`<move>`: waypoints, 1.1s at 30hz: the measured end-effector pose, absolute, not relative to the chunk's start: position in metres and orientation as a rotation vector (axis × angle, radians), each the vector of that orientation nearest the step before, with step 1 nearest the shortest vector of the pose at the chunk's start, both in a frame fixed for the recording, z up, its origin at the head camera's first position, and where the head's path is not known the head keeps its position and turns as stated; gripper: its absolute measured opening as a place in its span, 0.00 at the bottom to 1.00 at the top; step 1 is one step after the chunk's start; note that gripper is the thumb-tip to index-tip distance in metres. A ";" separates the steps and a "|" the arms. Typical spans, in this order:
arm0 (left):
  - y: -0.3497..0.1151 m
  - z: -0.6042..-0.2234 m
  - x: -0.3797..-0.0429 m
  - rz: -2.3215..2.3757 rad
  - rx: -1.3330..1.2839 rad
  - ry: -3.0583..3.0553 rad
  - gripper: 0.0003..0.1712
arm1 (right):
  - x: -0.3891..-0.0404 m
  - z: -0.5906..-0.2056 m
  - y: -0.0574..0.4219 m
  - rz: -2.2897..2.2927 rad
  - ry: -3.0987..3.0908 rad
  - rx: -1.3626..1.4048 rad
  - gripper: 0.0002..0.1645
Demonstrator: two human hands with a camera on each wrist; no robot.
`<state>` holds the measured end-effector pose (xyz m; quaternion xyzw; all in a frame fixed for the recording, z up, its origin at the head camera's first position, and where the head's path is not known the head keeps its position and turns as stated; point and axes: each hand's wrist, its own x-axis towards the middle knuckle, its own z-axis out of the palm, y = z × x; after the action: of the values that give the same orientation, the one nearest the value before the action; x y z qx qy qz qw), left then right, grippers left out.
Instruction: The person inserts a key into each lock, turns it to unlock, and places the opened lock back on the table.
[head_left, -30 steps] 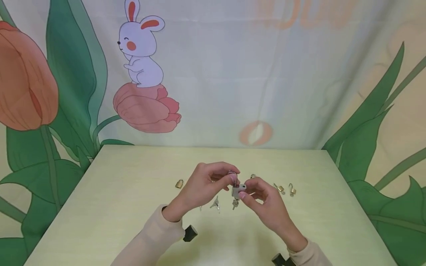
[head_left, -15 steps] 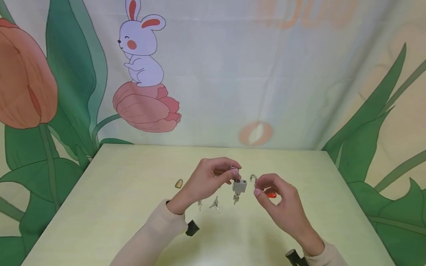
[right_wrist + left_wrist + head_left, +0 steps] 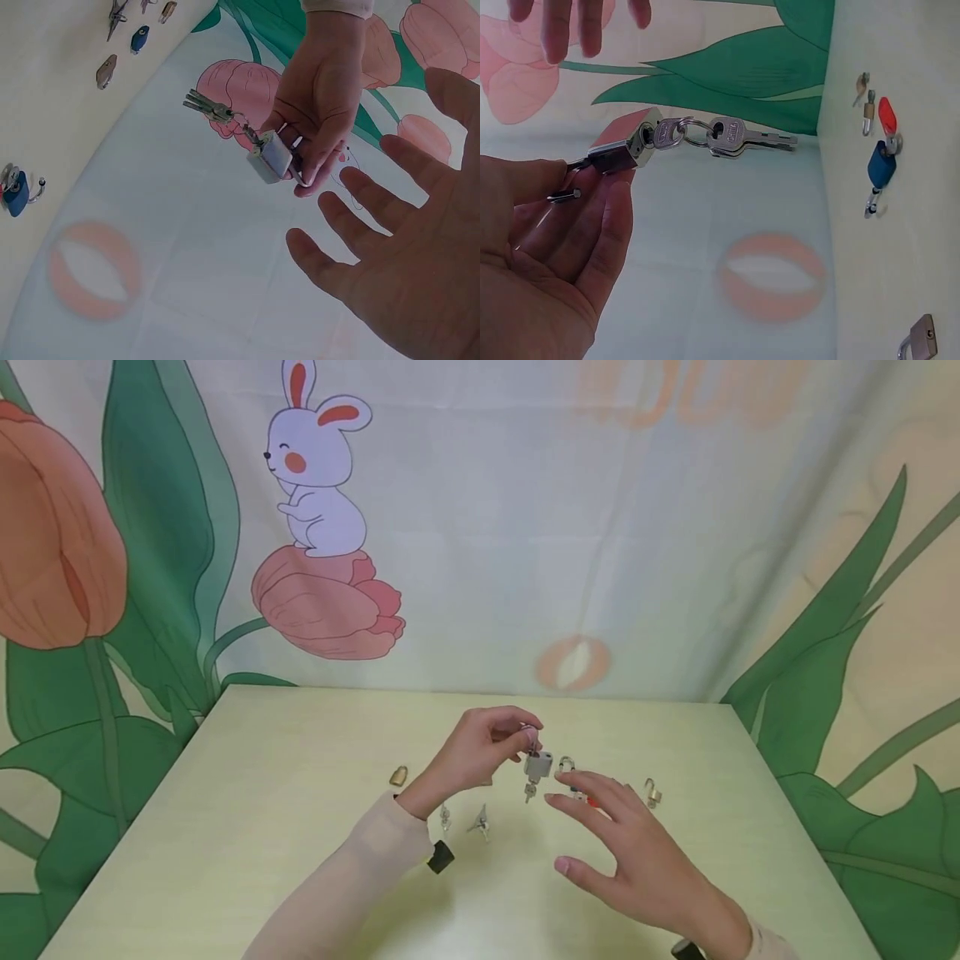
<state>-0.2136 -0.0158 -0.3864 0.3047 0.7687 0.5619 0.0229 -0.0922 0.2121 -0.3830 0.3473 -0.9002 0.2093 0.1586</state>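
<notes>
A silver padlock [image 3: 538,766] hangs in the air over the table, its shackle pinched between the thumb and fingers of my left hand [image 3: 472,752]. In the left wrist view the shackle is open, with one leg's end free of the body. A key sits in the keyhole at the lock's bottom, and more keys [image 3: 739,137] dangle from its ring. My right hand [image 3: 637,843] is apart from the lock, to its lower right, with fingers spread and nothing held. The right wrist view shows those fingers outstretched near the padlock [image 3: 270,157].
On the table lie a small brass padlock [image 3: 399,775] at left and two bunches of keys [image 3: 480,822] near the middle. An open brass padlock [image 3: 654,793] lies at right. Beyond my right hand is a blue padlock [image 3: 882,165] beside a red piece [image 3: 886,116].
My right hand has let go of the padlock's body, drawn back to the lower right and spread its fingers. My left hand has risen slightly with the padlock and hanging keys.
</notes>
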 end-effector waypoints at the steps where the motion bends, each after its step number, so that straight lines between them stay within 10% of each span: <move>1: -0.015 -0.389 -0.217 1.742 0.937 2.377 0.10 | -0.091 -0.384 0.212 0.590 -2.588 0.996 0.36; 33: 0.026 -0.478 -0.286 1.414 0.574 2.364 0.10 | -0.078 -0.402 0.206 0.543 -2.795 1.026 0.31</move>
<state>-0.2860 0.0260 -0.4779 0.2011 0.8289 0.4959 0.1629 -0.0783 0.2059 -0.4025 0.3384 -0.9220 0.1793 0.0577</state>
